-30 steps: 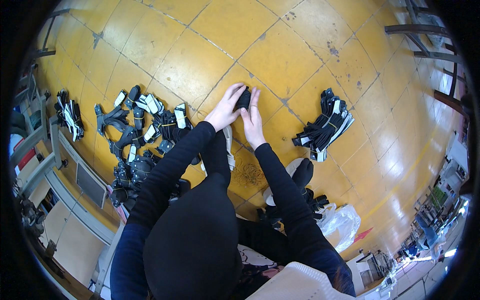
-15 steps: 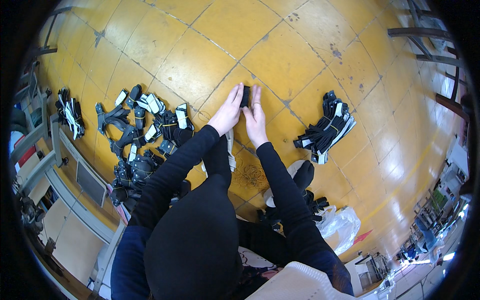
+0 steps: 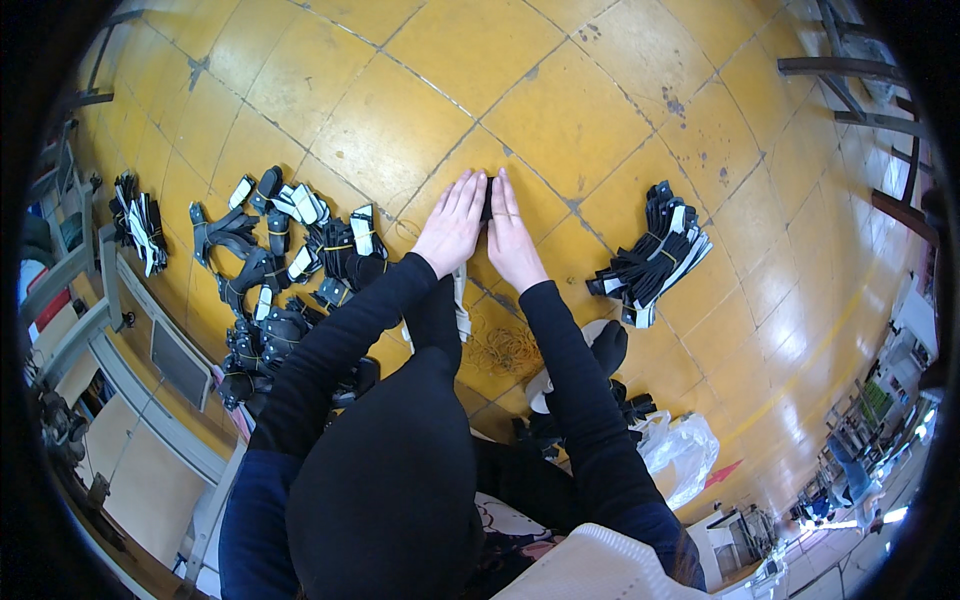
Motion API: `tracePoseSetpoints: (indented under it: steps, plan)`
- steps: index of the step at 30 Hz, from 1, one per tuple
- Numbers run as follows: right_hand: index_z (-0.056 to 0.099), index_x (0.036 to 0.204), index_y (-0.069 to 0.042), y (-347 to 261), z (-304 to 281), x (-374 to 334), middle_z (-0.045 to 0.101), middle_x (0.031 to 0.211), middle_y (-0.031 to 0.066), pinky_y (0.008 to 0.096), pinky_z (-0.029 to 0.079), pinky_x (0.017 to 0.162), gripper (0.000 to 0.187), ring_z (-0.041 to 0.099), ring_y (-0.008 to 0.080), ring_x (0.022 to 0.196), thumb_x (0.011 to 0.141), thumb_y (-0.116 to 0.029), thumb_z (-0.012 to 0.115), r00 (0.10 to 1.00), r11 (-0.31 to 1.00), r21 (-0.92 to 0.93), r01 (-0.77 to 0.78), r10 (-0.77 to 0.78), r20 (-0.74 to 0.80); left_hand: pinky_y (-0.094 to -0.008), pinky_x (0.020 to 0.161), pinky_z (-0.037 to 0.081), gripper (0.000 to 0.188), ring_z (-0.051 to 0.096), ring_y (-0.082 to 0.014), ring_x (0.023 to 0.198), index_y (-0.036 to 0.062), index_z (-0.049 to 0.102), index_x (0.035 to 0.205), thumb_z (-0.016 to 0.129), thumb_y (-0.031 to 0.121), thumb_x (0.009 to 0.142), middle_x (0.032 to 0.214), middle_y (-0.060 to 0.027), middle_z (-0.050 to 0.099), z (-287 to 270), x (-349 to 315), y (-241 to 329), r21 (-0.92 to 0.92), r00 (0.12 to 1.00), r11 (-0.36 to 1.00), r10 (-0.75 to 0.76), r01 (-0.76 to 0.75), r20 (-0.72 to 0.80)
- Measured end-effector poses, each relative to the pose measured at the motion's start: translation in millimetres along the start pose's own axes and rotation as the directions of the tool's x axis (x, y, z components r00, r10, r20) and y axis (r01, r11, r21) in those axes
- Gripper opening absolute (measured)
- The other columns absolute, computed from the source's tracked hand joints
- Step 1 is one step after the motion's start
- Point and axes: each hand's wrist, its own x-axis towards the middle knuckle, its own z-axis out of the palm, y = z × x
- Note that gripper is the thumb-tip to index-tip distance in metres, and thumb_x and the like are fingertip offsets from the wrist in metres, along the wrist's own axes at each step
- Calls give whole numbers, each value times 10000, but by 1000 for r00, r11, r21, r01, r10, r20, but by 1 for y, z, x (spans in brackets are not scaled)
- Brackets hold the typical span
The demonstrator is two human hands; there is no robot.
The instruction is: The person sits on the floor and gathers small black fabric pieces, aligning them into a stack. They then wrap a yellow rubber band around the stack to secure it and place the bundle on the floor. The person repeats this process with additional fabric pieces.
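Left hand (image 3: 452,222) and right hand (image 3: 512,232) face each other with straight fingers laid close together, each pressed flat to one side of a narrow black piece (image 3: 487,200); the piece sits upright between them, above the yellow tiled floor (image 3: 420,120) and in front of the knees, showing only as a dark strip (whether it is one part or several stacked, I cannot tell). Neither hand curls around it; opposed palms probably serve to keep the sides even and squeeze it flat, as a pinch from one hand might let it splay.

Loose elastic bands (image 3: 500,350) lie in a tangled heap between the feet, near the right forearm, presumably so that either hand can reach one with little stretching; on the right, well apart from the hands, a black-and-white bundle (image 3: 655,255) rests with a yellow band about its middle, which seems to keep its strips from sliding. To the left, a crowded pile of black parts (image 3: 270,335) spreads beside the leg, perhaps kept there to leave the middle free; a clear plastic bag (image 3: 680,455) slumps beyond the right arm.
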Motion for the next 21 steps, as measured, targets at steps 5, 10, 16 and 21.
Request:
tracePoseSetpoints:
  steps: [5,10,16,21]
  plan:
    - [244,1486,28,-1,15,-7,310,1505,254,424,309,1143,704,333,399,1380,818,84,460,1000,998,-59,-7,7,-14,-441,1176,231,614,304,-359,1406,-96,302,1428,445,117,870,1454,-243,362,3,-5,5,120,1000,993,26,-25,-8]
    - [352,1424,47,5,3,-1,408,1401,259,446,339,1111,671,407,414,1302,785,39,554,1000,990,-142,11,-10,9,-422,1116,341,669,409,-380,1316,-44,372,1387,640,73,785,1376,-231,434,-11,3,-14,-308,998,951,35,-17,53]
    - [371,1426,19,10,-18,20,441,1359,244,441,365,1092,724,431,393,1279,758,6,648,992,971,-210,117,-105,71,-415,1055,407,698,479,-377,1230,4,450,1352,751,94,729,1306,-188,493,-24,17,-35,-405,996,911,88,-71,23]
    - [383,1412,24,8,-16,22,444,1368,242,431,359,1101,681,421,387,1298,778,7,634,994,964,-249,98,-81,74,-410,1058,406,722,478,-379,1249,13,415,1407,726,40,755,1361,-200,482,-14,13,-29,-442,1000,897,-17,5,-23]
